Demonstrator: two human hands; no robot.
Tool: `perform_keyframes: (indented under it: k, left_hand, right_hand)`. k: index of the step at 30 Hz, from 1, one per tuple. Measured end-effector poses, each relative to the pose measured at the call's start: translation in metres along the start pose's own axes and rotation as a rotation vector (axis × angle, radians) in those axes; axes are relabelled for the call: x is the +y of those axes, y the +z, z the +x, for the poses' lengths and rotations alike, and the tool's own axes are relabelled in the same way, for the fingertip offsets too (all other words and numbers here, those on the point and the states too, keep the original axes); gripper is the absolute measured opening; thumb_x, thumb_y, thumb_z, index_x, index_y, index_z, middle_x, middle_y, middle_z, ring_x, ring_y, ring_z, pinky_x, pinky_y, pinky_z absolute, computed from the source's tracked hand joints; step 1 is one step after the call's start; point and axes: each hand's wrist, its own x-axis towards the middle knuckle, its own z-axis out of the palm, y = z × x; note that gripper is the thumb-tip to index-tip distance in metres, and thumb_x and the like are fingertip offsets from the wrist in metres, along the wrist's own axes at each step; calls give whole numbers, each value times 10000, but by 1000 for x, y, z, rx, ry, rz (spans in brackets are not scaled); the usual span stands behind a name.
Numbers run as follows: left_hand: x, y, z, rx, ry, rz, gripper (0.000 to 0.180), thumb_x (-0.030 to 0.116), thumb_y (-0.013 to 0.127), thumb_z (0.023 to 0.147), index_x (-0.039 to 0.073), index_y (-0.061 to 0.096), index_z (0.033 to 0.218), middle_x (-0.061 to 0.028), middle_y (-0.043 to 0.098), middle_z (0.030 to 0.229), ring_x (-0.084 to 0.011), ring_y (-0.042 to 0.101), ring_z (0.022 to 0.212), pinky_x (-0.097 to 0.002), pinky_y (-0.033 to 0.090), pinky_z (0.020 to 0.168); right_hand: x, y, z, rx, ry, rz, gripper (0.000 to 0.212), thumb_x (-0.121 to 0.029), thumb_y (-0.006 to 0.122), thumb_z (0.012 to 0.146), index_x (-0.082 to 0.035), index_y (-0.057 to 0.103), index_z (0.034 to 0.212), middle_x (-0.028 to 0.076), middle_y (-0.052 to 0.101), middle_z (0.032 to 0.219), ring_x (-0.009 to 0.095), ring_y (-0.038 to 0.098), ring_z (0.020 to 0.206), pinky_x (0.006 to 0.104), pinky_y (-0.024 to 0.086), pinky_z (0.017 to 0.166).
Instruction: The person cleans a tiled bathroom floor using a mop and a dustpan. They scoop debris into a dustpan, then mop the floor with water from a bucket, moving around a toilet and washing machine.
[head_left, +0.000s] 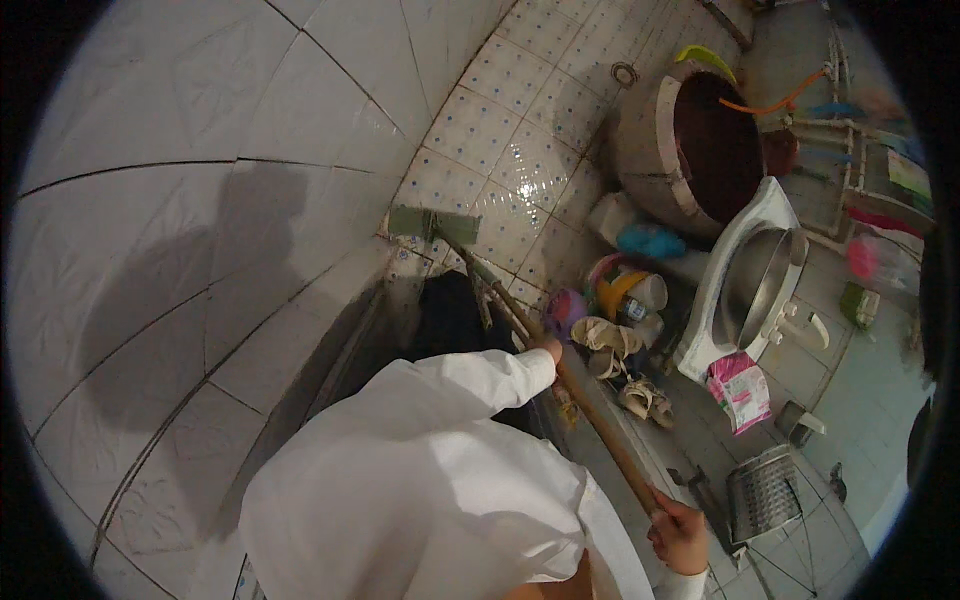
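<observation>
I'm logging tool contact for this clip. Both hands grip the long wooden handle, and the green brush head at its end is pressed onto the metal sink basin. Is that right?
Not quite. The head view shows the green brush head pressed against the dotted tiles, well away from the metal sink basin. The rest holds: left hand and right hand both grip the long wooden handle.

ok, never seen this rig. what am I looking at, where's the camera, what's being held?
No machine here: a person in white sleeves, filmed by a fisheye camera worn on their head, looking down, so straight edges bend. The left hand grips a long wooden handle midway and the right hand grips its near end. The handle's flat green head rests against the dotted wall tiles. Nearby are a white sink, a large round tub, sandals and a metal basket.
</observation>
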Motion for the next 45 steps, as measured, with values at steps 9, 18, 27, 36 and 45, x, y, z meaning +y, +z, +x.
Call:
perform_keyframes:
  k: [9,18,27,36,45]
  left_hand:
    - [76,-25,23,192,201,234,275,117,604,758,91,569,1029,-72,511,1150,-212,526,1020,-318,475,793]
    - [133,-35,34,219,173,108,265,127,583,773,87,566,1034,-76,510,1157,-216,522,1029,-322,475,792]
    - [151,-40,32,229,166,194,257,138,561,788,84,563,1039,-81,509,1163,-220,518,1038,-326,475,791]
    - [222,-74,29,277,232,335,251,149,539,803,80,560,1044,-85,508,1170,-224,515,1046,-330,475,791]
    - [317,-95,27,321,281,452,248,159,517,818,76,557,1048,-90,507,1176,-227,511,1055,-334,475,790]
  right_hand:
    - [14,31,28,81,-110,150,298,-74,494,859,31,526,1136,-4,464,574,54,375,429,195,279,387]
    - [-47,33,37,73,-108,189,296,-95,483,870,28,535,1134,-9,430,523,42,334,388,202,249,352]
    - [-65,35,37,98,-37,263,300,-110,496,870,13,539,1139,-22,437,554,45,349,414,202,253,359]
    - [-101,56,61,82,-131,272,316,-112,487,878,9,516,1169,-28,417,543,45,354,417,199,265,364]
    - [-167,35,91,18,-224,280,326,-136,467,893,-11,492,1192,-23,430,564,44,361,428,200,269,369]
